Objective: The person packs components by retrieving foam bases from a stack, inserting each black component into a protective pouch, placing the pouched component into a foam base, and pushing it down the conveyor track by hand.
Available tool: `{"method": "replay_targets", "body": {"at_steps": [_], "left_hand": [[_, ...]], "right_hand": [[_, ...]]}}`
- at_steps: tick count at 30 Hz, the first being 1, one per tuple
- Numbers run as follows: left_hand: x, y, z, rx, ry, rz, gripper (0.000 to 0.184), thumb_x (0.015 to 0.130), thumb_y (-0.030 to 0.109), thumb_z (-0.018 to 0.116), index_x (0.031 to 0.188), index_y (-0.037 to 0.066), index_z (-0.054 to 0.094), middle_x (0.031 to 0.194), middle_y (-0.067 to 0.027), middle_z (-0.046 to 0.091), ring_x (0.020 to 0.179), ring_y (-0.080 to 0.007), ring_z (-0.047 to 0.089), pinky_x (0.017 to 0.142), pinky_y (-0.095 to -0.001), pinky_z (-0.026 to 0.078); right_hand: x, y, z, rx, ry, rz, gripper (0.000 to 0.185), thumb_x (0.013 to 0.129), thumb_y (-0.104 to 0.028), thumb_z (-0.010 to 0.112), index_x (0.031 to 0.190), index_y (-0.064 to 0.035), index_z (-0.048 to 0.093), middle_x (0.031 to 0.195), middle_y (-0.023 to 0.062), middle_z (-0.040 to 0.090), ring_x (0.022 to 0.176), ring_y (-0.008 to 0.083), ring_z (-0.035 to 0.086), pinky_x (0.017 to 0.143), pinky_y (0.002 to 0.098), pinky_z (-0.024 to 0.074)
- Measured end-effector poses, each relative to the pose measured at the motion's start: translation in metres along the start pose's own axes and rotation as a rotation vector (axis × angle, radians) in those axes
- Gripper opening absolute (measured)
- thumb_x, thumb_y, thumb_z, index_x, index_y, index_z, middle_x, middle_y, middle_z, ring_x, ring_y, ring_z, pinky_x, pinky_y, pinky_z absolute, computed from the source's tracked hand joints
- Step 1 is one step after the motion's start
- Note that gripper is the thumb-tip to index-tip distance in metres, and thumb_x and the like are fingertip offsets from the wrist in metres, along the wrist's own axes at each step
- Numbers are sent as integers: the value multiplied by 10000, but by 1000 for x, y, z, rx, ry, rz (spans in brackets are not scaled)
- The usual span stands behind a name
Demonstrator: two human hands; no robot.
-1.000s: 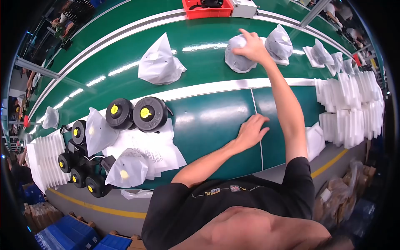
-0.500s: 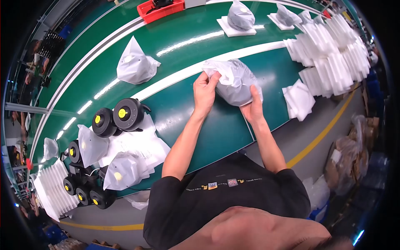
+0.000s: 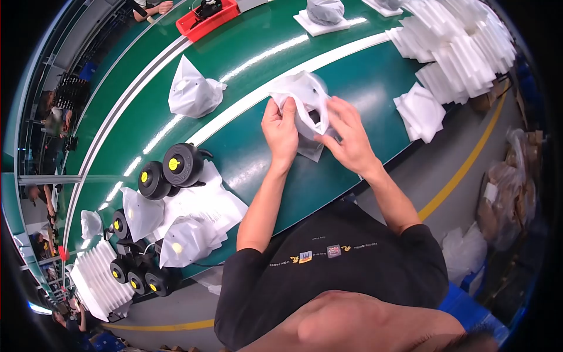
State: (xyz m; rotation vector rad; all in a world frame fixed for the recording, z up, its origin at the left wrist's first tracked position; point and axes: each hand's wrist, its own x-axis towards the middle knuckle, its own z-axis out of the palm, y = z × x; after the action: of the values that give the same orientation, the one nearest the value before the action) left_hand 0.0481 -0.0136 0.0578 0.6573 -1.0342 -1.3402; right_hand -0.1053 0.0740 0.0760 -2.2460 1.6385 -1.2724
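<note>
Stack of white foam sheets: edges fanned, at the bench's left end. Small bagged item: just beyond the stack. Black round units: clustered beside the stack, yellow labels on their faces, cables among them. Two bagged units: white translucent wrapping, one behind the other. Two larger black discs: yellow-labelled, side by side. Flat white bags: overlapping, beside the discs. Peaked white bag: upright on the green conveyor. Red bin: beyond it, black object inside. Left hand: closed, thumb and fingers pinching the near-left rim of a white bag. Opened white bag: between the hands above the green bench, mouth gaping, something dark within. Right hand: partly open, thumb and fingers apart, touching the bag's right edge. Bagged item on foam pad: on the conveyor. Loose foam sheets: overlapping at the bench's edge. Foam-sheet piles: large, at the far right.
</note>
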Motion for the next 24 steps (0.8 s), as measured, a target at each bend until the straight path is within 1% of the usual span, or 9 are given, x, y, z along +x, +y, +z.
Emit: {"method": "replay_targets", "body": {"at_steps": [4, 5, 8, 11, 14, 15, 18, 22, 24], "left_hand": [[0, 14, -4, 461, -183, 14, 137, 991, 97, 685, 1073, -13, 680, 902, -88, 708, 856, -152, 660, 742, -321, 509], [1, 23, -7, 708, -345, 263, 129, 914, 60, 707, 1010, -18, 670, 914, -139, 684, 924, -278, 667, 810, -404, 504], [-1, 21, -13, 896, -505, 584, 133, 893, 89, 722, 953, -7, 653, 935, -149, 672, 982, -349, 630, 882, -456, 474], [-7, 38, -11, 952, -628, 516, 170, 894, 133, 750, 874, 4, 641, 924, -129, 644, 960, -330, 593, 894, -443, 446], [-7, 35, -12, 915, -705, 532, 227, 888, 148, 759, 784, 5, 616, 861, -107, 624, 905, -317, 565, 858, -425, 441], [-6, 34, -16, 871, -726, 518, 245, 882, 152, 759, 759, 7, 605, 842, -96, 622, 896, -315, 560, 841, -425, 441], [0, 19, -25, 780, -754, 401, 235, 874, 141, 750, 749, 6, 602, 819, -96, 617, 861, -306, 549, 805, -425, 447], [-3, 10, -32, 853, -505, 383, 146, 870, 94, 753, 880, -3, 644, 874, -105, 643, 875, -291, 586, 733, -386, 484], [-10, 12, -23, 821, -398, 442, 210, 836, 88, 789, 1007, 33, 680, 956, -95, 670, 958, -310, 610, 858, -393, 482]], "right_hand": [[3, 3, 4, 108, -19, 37, 160, 950, -41, 659, 1080, -26, 752, 1025, 70, 739, 1041, 267, 666, 961, 376, 473], [5, 4, 4, 234, 7, 144, 160, 958, -40, 649, 1085, -19, 745, 999, 68, 736, 977, 229, 666, 906, 347, 483], [7, 6, 7, 560, 61, 407, 156, 979, -36, 621, 1084, 2, 730, 947, 62, 725, 844, 134, 656, 763, 271, 495], [11, 19, 4, 776, 72, 513, 143, 999, -44, 609, 1050, 34, 718, 926, 36, 695, 857, 64, 611, 734, 226, 480], [22, 20, 5, 615, 115, 295, 130, 981, -49, 629, 1043, 18, 722, 911, 34, 685, 862, 119, 605, 773, 265, 492], [29, 19, 8, 292, 168, 77, 123, 955, -69, 657, 1035, -6, 727, 892, 51, 671, 872, 194, 599, 809, 317, 497], [38, 32, 7, 352, -117, 138, 136, 933, -89, 675, 1035, -13, 721, 911, 85, 684, 889, 262, 604, 824, 363, 501], [51, 12, 7, 456, -192, 365, 104, 914, -48, 695, 1003, 3, 713, 972, 109, 701, 969, 183, 616, 842, 329, 509], [47, 20, 18, 449, -102, 285, 120, 898, -64, 695, 1005, -12, 718, 936, 109, 707, 912, 229, 624, 826, 371, 505]]}}
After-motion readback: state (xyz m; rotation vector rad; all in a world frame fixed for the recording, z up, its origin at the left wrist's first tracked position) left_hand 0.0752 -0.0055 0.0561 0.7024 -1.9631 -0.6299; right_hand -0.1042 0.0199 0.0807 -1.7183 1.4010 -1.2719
